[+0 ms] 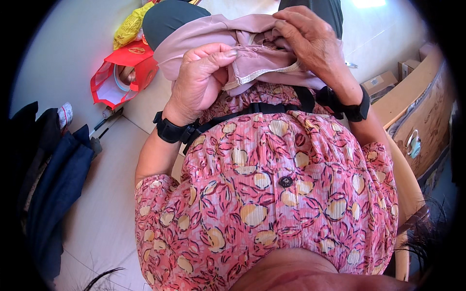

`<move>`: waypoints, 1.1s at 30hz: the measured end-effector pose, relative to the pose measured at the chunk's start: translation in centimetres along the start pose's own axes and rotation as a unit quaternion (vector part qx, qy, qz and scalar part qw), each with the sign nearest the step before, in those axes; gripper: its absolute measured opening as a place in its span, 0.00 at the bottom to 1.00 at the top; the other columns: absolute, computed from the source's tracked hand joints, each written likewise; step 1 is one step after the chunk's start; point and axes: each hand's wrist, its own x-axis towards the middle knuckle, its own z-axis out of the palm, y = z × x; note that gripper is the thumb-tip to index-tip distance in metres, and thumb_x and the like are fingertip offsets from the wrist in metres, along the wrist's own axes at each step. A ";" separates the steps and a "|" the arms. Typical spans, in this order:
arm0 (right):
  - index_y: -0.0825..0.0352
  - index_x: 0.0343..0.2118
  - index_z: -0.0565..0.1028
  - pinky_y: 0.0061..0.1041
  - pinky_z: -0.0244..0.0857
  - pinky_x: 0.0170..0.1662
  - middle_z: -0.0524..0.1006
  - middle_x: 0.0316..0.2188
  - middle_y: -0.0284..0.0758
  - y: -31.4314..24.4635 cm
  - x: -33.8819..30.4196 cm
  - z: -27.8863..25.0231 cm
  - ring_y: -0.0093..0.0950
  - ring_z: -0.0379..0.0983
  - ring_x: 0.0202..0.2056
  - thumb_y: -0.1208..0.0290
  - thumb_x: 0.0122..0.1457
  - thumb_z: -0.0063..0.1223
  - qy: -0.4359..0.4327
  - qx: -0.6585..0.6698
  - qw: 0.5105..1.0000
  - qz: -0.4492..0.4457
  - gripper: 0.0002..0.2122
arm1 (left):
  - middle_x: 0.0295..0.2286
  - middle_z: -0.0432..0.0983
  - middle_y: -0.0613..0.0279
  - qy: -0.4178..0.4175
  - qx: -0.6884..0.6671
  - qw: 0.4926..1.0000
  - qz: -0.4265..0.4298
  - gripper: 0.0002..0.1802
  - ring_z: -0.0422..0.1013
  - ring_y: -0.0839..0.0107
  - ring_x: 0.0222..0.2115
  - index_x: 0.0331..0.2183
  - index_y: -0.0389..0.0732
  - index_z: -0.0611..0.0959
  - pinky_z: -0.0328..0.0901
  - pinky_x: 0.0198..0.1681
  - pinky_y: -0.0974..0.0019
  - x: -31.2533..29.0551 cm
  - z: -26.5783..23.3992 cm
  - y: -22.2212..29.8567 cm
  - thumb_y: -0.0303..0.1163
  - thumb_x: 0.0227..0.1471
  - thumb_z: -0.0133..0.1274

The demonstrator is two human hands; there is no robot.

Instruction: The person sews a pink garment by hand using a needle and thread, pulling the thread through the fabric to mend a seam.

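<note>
Both hands grip a mauve garment bunched over the lap — left hand pinching its trimmed edge, right hand clenched on the far folds. Seemingly mid-fold; next calls for straightening that hem

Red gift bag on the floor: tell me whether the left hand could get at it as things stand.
Probably not right away. The left hand is gripping the pink garment on the lap, and the red gift bag lies apart on the floor to its left. Nothing blocks the way, but the hand is occupied.
</note>
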 end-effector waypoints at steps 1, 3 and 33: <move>0.74 0.39 0.74 0.20 0.67 0.31 0.73 0.32 0.37 -0.8 0.4 -0.8 0.30 0.72 0.28 0.72 0.57 0.51 0.034 -0.052 0.997 -0.035 0.11 | 0.28 0.75 0.59 0.015 0.009 1.000 0.000 0.08 0.71 0.75 0.29 0.30 0.32 0.76 0.65 0.36 0.72 -0.1 0.1 0.1 0.27 0.53 0.45; 0.73 0.33 0.72 0.21 0.66 0.30 0.74 0.31 0.41 -4.5 1.7 -2.4 0.28 0.72 0.29 0.77 0.55 0.47 0.034 -0.071 0.997 -0.001 0.06 | 0.27 0.75 0.60 0.025 0.007 1.000 0.000 0.08 0.71 0.76 0.28 0.29 0.32 0.76 0.65 0.35 0.72 -0.1 0.3 0.5 0.27 0.53 0.45; 0.76 0.45 0.67 0.14 0.62 0.33 0.71 0.43 0.44 1.9 -1.9 -15.6 0.23 0.67 0.29 0.73 0.61 0.40 0.153 0.653 0.725 0.155 0.13 | 0.21 0.69 0.75 0.129 0.107 0.985 0.050 0.08 0.61 0.89 0.21 0.28 0.35 0.79 0.56 0.24 0.82 -0.5 0.2 0.9 0.28 0.53 0.49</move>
